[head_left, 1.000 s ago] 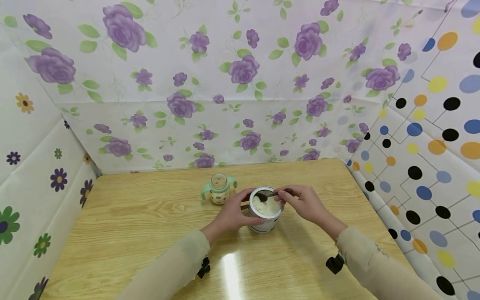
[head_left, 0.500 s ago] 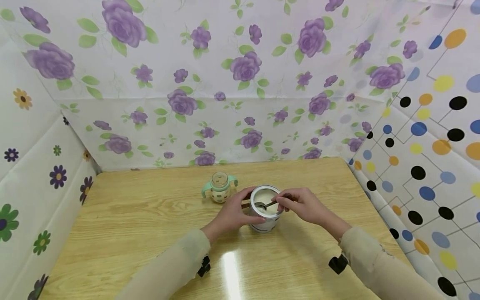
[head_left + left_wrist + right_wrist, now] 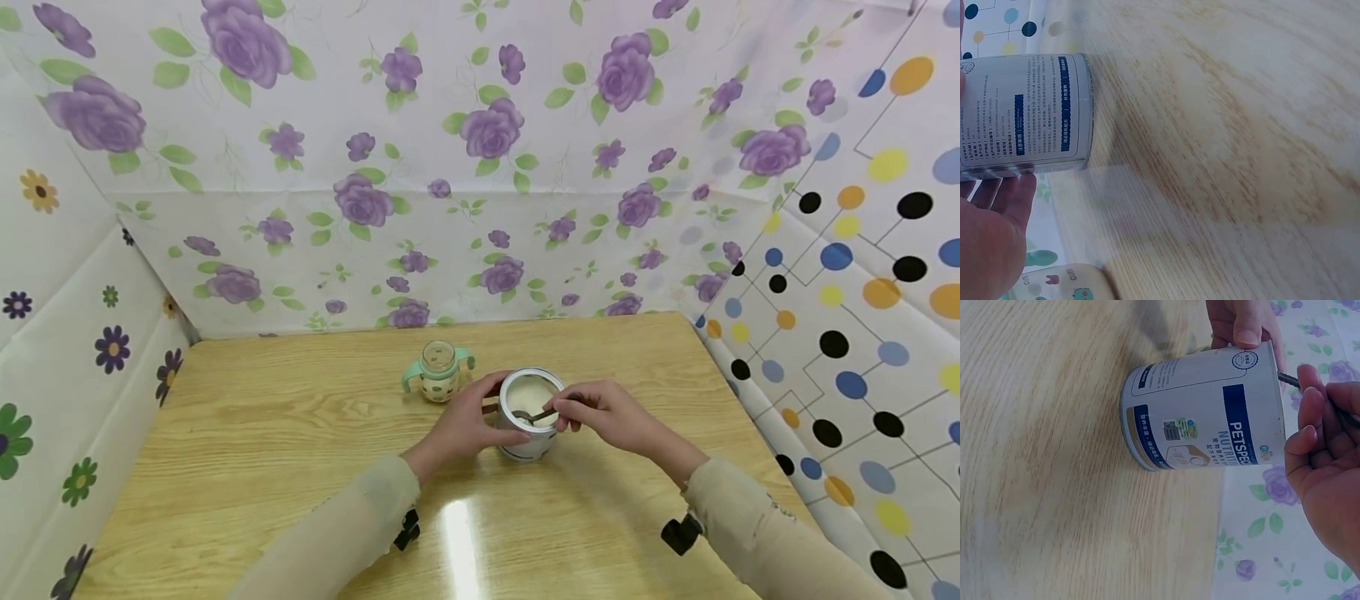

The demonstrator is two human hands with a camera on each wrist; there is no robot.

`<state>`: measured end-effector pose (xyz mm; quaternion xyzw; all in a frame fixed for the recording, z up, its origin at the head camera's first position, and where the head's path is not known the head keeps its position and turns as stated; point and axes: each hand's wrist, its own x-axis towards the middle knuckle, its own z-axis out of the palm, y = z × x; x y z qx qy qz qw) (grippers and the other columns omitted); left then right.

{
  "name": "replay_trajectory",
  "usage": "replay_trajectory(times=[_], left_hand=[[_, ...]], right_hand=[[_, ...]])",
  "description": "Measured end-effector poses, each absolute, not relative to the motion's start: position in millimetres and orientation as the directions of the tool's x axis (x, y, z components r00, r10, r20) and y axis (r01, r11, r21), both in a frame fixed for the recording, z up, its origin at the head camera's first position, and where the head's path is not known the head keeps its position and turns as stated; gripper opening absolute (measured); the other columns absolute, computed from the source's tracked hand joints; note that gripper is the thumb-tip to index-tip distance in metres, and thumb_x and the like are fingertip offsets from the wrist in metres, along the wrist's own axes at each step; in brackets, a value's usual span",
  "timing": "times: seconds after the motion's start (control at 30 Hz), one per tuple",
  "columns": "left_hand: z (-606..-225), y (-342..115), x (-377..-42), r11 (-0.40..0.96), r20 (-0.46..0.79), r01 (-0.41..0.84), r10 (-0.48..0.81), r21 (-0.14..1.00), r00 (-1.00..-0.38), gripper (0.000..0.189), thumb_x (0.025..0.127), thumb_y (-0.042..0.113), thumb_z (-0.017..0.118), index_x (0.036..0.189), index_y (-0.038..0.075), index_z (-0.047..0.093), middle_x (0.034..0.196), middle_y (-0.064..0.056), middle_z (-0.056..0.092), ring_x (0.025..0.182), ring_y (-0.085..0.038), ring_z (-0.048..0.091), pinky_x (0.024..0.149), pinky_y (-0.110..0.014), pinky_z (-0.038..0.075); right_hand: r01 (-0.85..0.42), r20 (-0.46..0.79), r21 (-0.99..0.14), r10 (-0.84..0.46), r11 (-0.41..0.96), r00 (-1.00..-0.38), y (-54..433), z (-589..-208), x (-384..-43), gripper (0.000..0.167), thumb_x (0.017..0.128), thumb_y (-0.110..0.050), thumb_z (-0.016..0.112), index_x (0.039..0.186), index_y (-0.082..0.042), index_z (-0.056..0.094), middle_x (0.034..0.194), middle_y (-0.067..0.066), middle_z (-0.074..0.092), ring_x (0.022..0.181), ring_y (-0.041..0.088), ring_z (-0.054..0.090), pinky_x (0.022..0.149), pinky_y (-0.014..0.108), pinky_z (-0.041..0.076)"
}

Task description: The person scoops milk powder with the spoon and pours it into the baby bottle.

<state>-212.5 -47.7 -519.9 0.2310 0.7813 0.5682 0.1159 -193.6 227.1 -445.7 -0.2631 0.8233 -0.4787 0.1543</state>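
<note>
A white and navy tin can (image 3: 1204, 412), printed PETSPEC, stands upright on the table with its top uncovered. Pale cream powder (image 3: 534, 392) shows inside its rim. Round its left side curls my left hand (image 3: 471, 425), thumb at the front and fingers behind. In the left wrist view, fingertips (image 3: 1025, 182) press the can's printed wall. My right hand (image 3: 609, 414) pinches the handle of a dark spoon (image 3: 546, 414) at the can's right rim. The spoon's bowl dips inside the can, at the near left of the powder.
Just behind and left of the can stands a small clear-topped bottle (image 3: 438, 379) with mint green handles. The wooden table (image 3: 285, 467) meets a flowered cloth wall (image 3: 442, 250) at the back. A dotted cloth (image 3: 840, 333) hangs on the right.
The spoon has gone from tilted over a powder heap at the back of the can to low near the front left rim. The powder now looks flatter. My left hand keeps its hold.
</note>
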Motion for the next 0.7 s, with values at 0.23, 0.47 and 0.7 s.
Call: replay_trajectory(times=[0.23,0.47,0.7], left_hand=[[-519.4,-47.5,-210.9,0.252,0.074,0.224,0.494,0.942,-0.867,0.092,0.083,0.029,0.097,0.160,0.019,0.048,0.150,0.001,0.059,0.137,-0.017,0.057,0.112,-0.037,0.053],[-518.7,-47.5,-211.7,0.249,0.077,0.226,0.495,0.942,-0.866,0.093,0.081,0.028,0.098,0.159,0.019,0.048,0.150,0.001,0.059,0.136,-0.018,0.058,0.111,-0.037,0.053],[-518.6,-47.0,-213.3,0.242,0.088,0.237,0.500,0.941,-0.862,0.094,0.080,0.026,0.099,0.159,0.020,0.049,0.150,0.002,0.058,0.137,-0.018,0.057,0.112,-0.038,0.053]], right_hand=[[-0.179,-0.067,-0.900,-0.533,0.397,-0.843,231.5,-451.2,-193.4,0.033,0.114,-0.025,0.055,0.124,-0.002,0.076,0.095,0.008,0.077,0.084,0.027,0.069,0.074,0.029,0.059],[-0.038,-0.121,-0.941,-0.439,0.336,-0.890,237.2,-459.9,-193.3,0.040,0.115,-0.029,0.054,0.125,0.004,0.074,0.096,0.014,0.076,0.082,0.021,0.066,0.075,0.029,0.057],[0.090,-0.166,-0.970,-0.343,0.225,-0.925,243.0,-470.7,-192.3,0.043,0.115,-0.031,0.054,0.126,0.007,0.071,0.098,0.009,0.075,0.086,0.018,0.067,0.081,0.030,0.060]])
